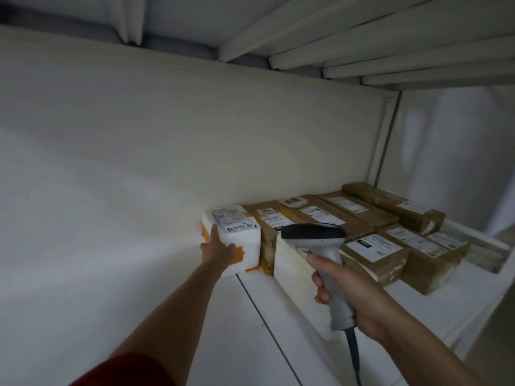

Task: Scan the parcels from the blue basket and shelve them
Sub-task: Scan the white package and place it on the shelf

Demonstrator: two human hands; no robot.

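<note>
You face a white shelf [245, 338] of boards with dark seams between them, closed at the back by a plain pale panel [167, 135]. White slats [390, 40] of the level above run overhead. The light is dim.

Your left hand [218, 249] lies flat, fingers straight, against the near side of a white foam parcel [246, 239] banded with orange tape. That parcel sits on the shelf touching the back panel, at the left end of the row. Your right hand [348, 291] is curled round the handle of a grey scanner [317, 238], whose dark head points at the parcels and whose cable [352, 355] hangs down.

A long white box [292, 277] lies just right of the foam parcel, and taped brown parcels [376, 257] fill the shelf beyond it, packed side by side. A red sleeve [125, 371] shows at the lower left.

Each parcel carries a white shipping label with barcodes, but the print is too small to read.
</note>
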